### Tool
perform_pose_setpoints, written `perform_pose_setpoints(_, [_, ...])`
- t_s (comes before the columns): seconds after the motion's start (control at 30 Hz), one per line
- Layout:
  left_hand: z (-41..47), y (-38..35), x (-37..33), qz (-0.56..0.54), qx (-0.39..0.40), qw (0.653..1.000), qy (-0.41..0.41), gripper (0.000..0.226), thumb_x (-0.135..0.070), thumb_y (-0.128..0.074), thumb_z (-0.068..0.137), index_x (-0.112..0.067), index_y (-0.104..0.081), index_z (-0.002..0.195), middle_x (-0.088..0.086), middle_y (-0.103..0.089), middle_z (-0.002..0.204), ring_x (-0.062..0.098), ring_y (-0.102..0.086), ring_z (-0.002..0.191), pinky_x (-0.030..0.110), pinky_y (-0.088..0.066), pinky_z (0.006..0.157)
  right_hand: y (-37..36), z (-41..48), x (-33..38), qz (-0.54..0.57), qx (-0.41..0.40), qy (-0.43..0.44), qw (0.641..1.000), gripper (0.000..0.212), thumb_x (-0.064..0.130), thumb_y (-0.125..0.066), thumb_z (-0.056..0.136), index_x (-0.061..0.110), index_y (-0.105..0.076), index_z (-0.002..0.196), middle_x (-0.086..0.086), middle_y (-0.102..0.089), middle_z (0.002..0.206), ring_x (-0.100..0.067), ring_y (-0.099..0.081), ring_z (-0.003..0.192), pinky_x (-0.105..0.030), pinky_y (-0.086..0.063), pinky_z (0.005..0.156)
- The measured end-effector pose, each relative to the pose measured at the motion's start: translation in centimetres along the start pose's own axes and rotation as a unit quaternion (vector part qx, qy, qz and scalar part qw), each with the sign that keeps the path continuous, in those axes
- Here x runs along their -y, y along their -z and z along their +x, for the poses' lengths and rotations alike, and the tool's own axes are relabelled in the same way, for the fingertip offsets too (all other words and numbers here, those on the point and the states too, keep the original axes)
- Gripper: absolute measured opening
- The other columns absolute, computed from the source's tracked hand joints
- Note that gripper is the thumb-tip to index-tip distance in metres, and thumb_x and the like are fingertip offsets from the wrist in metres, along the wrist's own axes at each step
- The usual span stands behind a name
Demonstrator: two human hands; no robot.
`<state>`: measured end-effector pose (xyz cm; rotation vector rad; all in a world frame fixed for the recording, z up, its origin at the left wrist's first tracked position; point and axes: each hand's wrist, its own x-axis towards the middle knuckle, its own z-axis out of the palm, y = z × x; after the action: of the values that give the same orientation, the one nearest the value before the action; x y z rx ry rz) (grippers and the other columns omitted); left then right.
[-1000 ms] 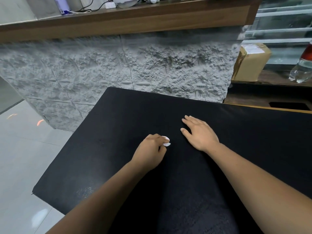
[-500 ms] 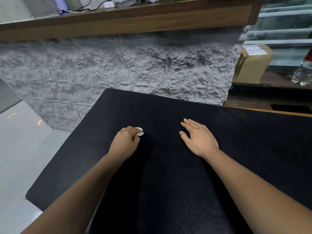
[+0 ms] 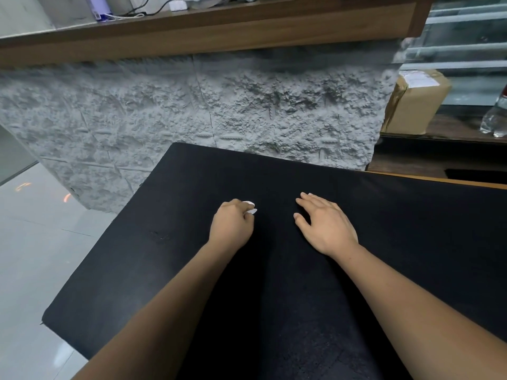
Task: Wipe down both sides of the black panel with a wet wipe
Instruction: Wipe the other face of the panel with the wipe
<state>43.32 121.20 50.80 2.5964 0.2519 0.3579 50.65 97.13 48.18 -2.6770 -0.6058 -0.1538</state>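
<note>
The black panel lies flat before us, matte and finely grained, with a small scuff to the left of our left hand and its near left corner jutting over the pale floor. Our left hand is curled round the white wet wipe, pressing it on the panel's middle, while our right hand rests near it on the right, palm down, fingers straight and slightly spread. Far right, a cardboard box bears a white label too blurred to read.

hands: 2; black panel: 1; wet wipe: 1; cardboard box: 1; clear bottle: 1
</note>
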Motion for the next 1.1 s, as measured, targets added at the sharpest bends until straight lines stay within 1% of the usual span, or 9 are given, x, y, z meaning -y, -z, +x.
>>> perform_pose_setpoints(0.33, [-0.5,-2.5,-4.3,0.017,0.021,0.994,-0.104,0.034,-0.016,-0.054,0.103,-0.021,-0.072,0.132,-0.003,-0.070,0.126,0.019,-0.059,0.118,0.036,-0.052,0.098,-0.2,0.0,0.0,-0.002,-0.004,0.004,1.000,0.056,0.056,-0.037,0.104,0.034,-0.048,0.154,0.016,-0.037,0.165,-0.003,-0.024,0.155,-0.036,-0.024,0.127])
perform_pose_setpoints(0.47, [-0.1,-2.2,-3.6,0.043,0.026,0.990,-0.131,0.030,-0.017,-0.054,0.105,-0.021,-0.072,0.128,-0.002,-0.071,0.122,0.020,-0.061,0.115,0.038,-0.053,0.095,-0.2,0.0,0.0,-0.002,-0.005,0.007,1.000,0.056,0.055,-0.037,0.104,0.033,-0.048,0.154,0.016,-0.037,0.165,-0.004,-0.024,0.155,-0.036,-0.023,0.127])
perform_pose_setpoints(0.67, [1.8,-0.5,-0.5,0.048,0.027,0.994,-0.098,0.023,-0.013,-0.053,0.105,-0.012,-0.074,0.113,0.005,-0.073,0.111,0.023,-0.065,0.105,0.044,-0.055,0.092,-0.2,0.0,-0.1,0.001,-0.007,0.006,1.000,0.056,0.056,-0.035,0.105,0.033,-0.049,0.154,0.016,-0.037,0.165,-0.003,-0.024,0.155,-0.036,-0.022,0.128])
perform_pose_setpoints(0.77, [2.8,0.6,1.2,0.040,0.016,0.997,-0.071,0.028,-0.013,-0.056,0.104,-0.018,-0.076,0.124,0.000,-0.073,0.125,0.022,-0.062,0.119,0.038,-0.051,0.103,-0.1,0.0,-0.1,0.003,-0.007,0.006,1.000,0.056,0.055,-0.035,0.105,0.032,-0.049,0.154,0.016,-0.037,0.165,-0.003,-0.024,0.155,-0.037,-0.023,0.128])
perform_pose_setpoints(0.87, [3.8,1.4,2.5,0.047,0.007,0.998,-0.044,0.031,-0.010,-0.056,0.103,-0.018,-0.076,0.124,0.003,-0.072,0.125,0.026,-0.062,0.118,0.039,-0.050,0.102,-0.2,0.0,-0.1,0.000,-0.006,0.006,1.000,0.057,0.056,-0.034,0.105,0.032,-0.049,0.154,0.016,-0.037,0.165,-0.004,-0.024,0.155,-0.037,-0.023,0.128])
perform_pose_setpoints(0.93, [4.3,1.8,3.1,0.041,0.004,0.999,-0.021,0.031,-0.003,-0.051,0.099,-0.015,-0.078,0.111,0.002,-0.072,0.114,0.025,-0.063,0.108,0.038,-0.052,0.096,-0.2,0.0,-0.1,-0.001,-0.006,0.006,1.000,0.057,0.056,-0.034,0.105,0.032,-0.049,0.154,0.016,-0.037,0.165,-0.003,-0.024,0.155,-0.037,-0.022,0.128])
perform_pose_setpoints(1.0, [4.8,2.0,3.1,0.050,-0.001,0.999,0.006,0.027,0.000,-0.046,0.096,-0.020,-0.060,0.085,0.000,-0.058,0.094,0.022,-0.052,0.088,0.032,-0.046,0.080,-0.2,0.1,0.0,0.000,-0.008,0.006,1.000,0.057,0.055,-0.034,0.104,0.032,-0.049,0.154,0.016,-0.038,0.165,-0.003,-0.024,0.155,-0.035,-0.021,0.127])
perform_pose_setpoints(1.03, [5.0,2.0,2.9,0.055,-0.009,0.998,0.020,0.025,0.000,-0.045,0.096,-0.020,-0.050,0.082,0.000,-0.052,0.089,0.022,-0.047,0.082,0.033,-0.041,0.074,-0.2,0.1,0.0,0.000,-0.009,0.006,1.000,0.057,0.055,-0.034,0.104,0.032,-0.049,0.154,0.015,-0.038,0.165,-0.004,-0.025,0.155,-0.034,-0.020,0.126])
perform_pose_setpoints(1.1, [5.3,1.5,2.2,0.058,-0.035,0.997,0.041,0.023,-0.002,-0.045,0.097,-0.010,-0.048,0.076,0.009,-0.052,0.079,0.030,-0.048,0.072,0.038,-0.040,0.063,-0.2,0.1,-0.1,-0.001,-0.012,0.006,1.000,0.057,0.055,-0.034,0.104,0.031,-0.050,0.153,0.015,-0.039,0.164,-0.004,-0.025,0.154,-0.033,-0.020,0.126])
